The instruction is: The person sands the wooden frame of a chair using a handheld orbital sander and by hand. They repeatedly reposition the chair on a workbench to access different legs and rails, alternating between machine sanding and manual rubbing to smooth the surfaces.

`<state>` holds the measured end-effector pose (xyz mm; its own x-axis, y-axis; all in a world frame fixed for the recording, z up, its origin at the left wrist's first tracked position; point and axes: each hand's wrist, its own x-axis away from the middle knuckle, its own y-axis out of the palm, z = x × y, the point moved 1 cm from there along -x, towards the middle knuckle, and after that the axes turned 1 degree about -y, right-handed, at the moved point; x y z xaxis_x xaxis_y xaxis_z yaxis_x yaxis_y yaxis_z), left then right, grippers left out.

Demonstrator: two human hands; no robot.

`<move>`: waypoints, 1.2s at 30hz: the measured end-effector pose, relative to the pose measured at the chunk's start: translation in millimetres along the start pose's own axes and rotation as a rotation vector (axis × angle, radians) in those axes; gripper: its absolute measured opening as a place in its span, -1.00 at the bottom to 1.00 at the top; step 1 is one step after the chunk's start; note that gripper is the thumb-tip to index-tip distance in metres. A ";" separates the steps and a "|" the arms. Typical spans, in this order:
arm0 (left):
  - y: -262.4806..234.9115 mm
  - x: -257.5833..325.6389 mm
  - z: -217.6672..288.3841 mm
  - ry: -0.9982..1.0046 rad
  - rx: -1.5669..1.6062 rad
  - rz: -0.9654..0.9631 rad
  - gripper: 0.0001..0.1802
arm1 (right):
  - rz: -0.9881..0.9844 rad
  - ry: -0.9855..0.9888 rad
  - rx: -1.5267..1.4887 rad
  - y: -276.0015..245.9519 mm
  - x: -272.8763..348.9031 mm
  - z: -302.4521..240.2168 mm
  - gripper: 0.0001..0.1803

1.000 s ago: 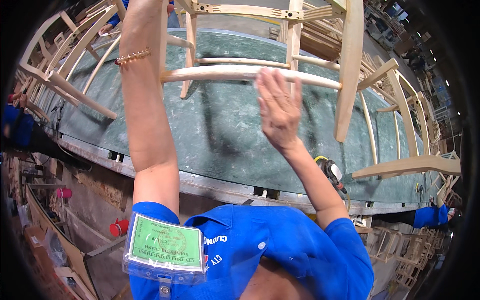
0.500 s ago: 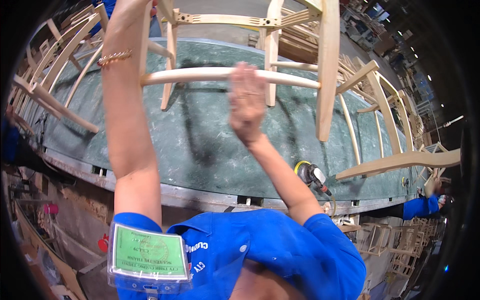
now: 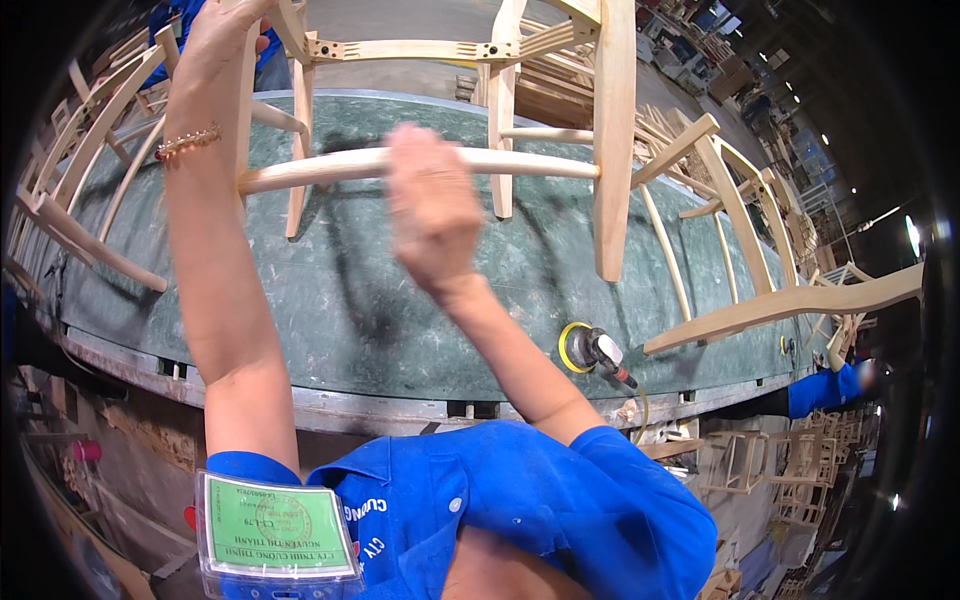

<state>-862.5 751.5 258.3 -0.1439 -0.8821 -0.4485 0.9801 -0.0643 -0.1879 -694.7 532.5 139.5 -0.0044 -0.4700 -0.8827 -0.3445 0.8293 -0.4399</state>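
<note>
- Two bare hands worked at an unfinished wooden chair (image 3: 560, 120) that stood on the green workbench (image 3: 400, 300).
- Left hand (image 3: 225, 30) gripped the chair's upper frame, fingers wrapped around the wood.
- Right hand (image 3: 430, 205) lay over the chair's long curved rail (image 3: 350, 165); blurred, its fingers seemed together and flat.
- Small sander (image 3: 590, 350) rested on the workbench's near edge, right of the chair.

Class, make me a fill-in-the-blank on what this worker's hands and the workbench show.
1. The left hand grips the unfinished wooden chair frame's ____.
2. The blurred right hand lies over the chair's curved ____.
3. The yellow-padded sander lies on the ____ workbench.

Missing words: leg; rail; green
</note>
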 end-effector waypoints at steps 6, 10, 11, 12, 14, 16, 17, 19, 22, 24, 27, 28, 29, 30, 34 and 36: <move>3.0 13.8 8.1 -0.014 -0.018 -0.026 -0.43 | -0.128 -0.229 -0.211 30.4 -8.2 -47.7 -0.54; -4.6 24.2 17.9 0.051 -0.001 0.011 -0.48 | -0.068 -0.071 -0.060 -5.5 22.0 14.6 -0.58; -3.0 27.7 20.5 0.067 0.024 0.011 -0.48 | 0.008 -0.019 0.000 -15.2 28.7 30.0 -0.59; 0.1 30.2 23.1 0.079 0.052 0.003 -0.49 | 0.037 0.071 0.039 -23.6 37.4 45.7 -0.57; -0.7 34.9 25.9 0.101 0.094 0.002 -0.50 | 0.123 0.207 0.039 -17.2 43.9 50.1 -0.54; -1.0 38.5 27.9 0.117 0.133 0.000 -0.51 | 0.243 0.298 -0.019 9.4 45.2 31.7 -0.50; -0.2 39.8 29.2 0.123 0.151 -0.005 -0.51 | 0.180 0.273 -0.024 18.8 49.8 20.4 -0.45; -0.1 42.7 32.1 0.137 0.177 -0.012 -0.52 | 0.146 0.154 -0.144 43.2 51.7 -13.0 -0.44; 2.5 46.4 35.8 0.158 0.220 -0.025 -0.53 | 0.027 -0.106 -0.080 59.8 51.9 -37.8 -0.43; 3.1 48.0 38.5 0.166 0.244 -0.035 -0.54 | 0.012 -0.267 0.038 58.3 46.4 -30.7 -0.42; 0.1 50.1 41.2 0.180 0.270 -0.036 -0.55 | 0.000 -0.089 0.057 30.3 54.9 11.8 -0.45; 1.2 50.6 43.2 0.187 0.281 -0.041 -0.55 | 0.044 -0.030 0.097 15.5 58.6 31.9 -0.46; 2.7 51.0 44.4 0.193 0.293 -0.044 -0.55 | 0.087 0.029 0.140 3.9 61.4 46.4 -0.47; 2.9 51.9 44.3 0.194 0.299 -0.047 -0.55 | 0.124 0.100 0.109 -0.7 58.8 47.8 -0.47; 3.9 51.9 46.9 0.206 0.325 -0.055 -0.56 | 0.177 0.249 0.024 3.6 49.4 27.5 -0.49; 7.0 51.1 47.4 0.204 0.336 -0.066 -0.56 | 0.055 0.160 -0.006 16.1 48.6 -1.1 -0.47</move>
<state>-856.5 683.8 275.5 -0.1989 -0.7623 -0.6159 0.9532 -0.2964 0.0592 -701.5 522.6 89.7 -0.1723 -0.4668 -0.8674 -0.3453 0.8534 -0.3906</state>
